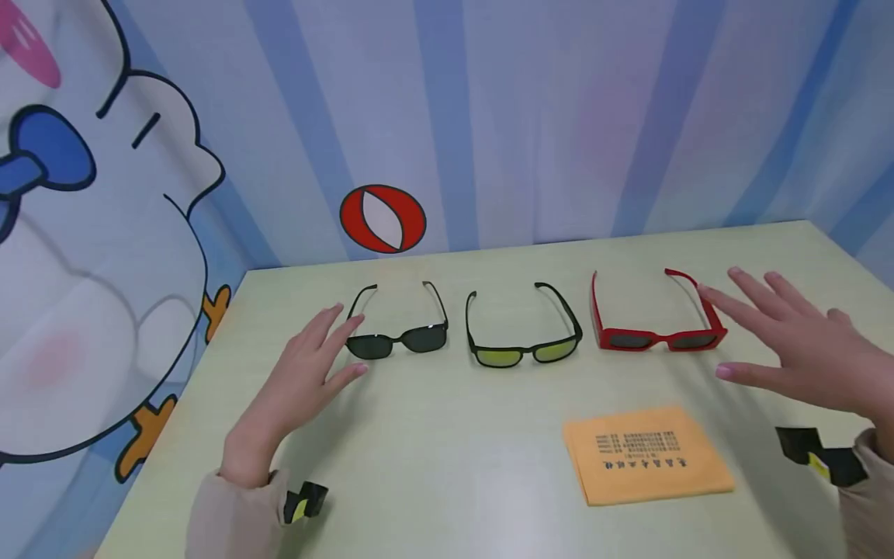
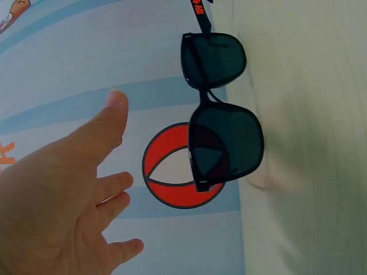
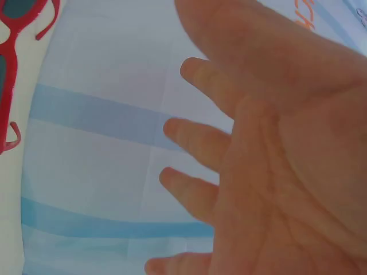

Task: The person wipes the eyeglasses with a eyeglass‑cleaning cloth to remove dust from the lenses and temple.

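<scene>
Three pairs of sunglasses stand in a row on the table, temples unfolded toward the back. At the left is a black pair with dark lenses [image 1: 427,339], nearest to my left hand [image 1: 302,371], whose spread fingers overlap its left end in the head view. A black pair with yellow-green lenses [image 1: 499,358] sits in the middle. The red-framed pair [image 1: 656,339] is on the right, beside my right hand [image 1: 803,341], with its index fingertip overlapping the right temple. Both hands hold nothing; the left wrist view shows the left palm [image 2: 51,200] apart from the dark pair.
An orange folded cloth [image 1: 649,458] with printed text lies at the front right of the pale table [image 1: 447,450]. Behind the table rises a blue striped backdrop [image 1: 559,116] with a red ball print [image 1: 412,217]. A large cartoon figure [image 1: 84,326] is printed at the left.
</scene>
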Motion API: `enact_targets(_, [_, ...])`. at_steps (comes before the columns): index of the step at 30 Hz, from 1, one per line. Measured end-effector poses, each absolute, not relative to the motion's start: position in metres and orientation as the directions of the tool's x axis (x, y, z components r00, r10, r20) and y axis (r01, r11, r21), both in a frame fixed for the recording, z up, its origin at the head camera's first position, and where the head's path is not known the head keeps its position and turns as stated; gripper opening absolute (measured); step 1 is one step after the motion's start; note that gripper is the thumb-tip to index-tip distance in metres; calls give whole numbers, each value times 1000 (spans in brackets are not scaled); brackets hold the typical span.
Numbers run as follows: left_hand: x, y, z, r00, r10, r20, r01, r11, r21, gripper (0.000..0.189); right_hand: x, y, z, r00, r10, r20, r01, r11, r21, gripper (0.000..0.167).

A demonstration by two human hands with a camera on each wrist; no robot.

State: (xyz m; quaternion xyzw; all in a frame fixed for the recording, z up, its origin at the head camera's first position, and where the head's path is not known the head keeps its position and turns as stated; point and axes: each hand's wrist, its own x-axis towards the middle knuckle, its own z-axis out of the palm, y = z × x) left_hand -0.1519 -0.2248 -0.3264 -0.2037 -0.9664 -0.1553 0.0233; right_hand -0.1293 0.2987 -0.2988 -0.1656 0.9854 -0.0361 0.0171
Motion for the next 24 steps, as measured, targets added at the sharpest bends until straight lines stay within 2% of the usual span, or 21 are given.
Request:
enact_targets(9, [-177, -239, -341, -917, 396, 54, 389, 851, 352, 69, -137, 291, -300, -897, -441, 17, -441, 894, -85, 87])
enact_targets(14, [-186, -248, -344, -902, 422, 95, 425, 826, 370, 64, -137, 287, -303, -853, -515, 81, -521, 847, -107, 88])
enact_targets(19, [-197, -255, -348, -863, 487, 134, 502, 795, 341, 56, -136, 283, -311, -823, -558, 106, -568, 808, -156, 83])
enact_targets(24, [-203, -255, -352, -839, 533, 107, 541, 797, 267, 55, -137, 279, -320, -783, -605, 144, -622, 756, -206, 81])
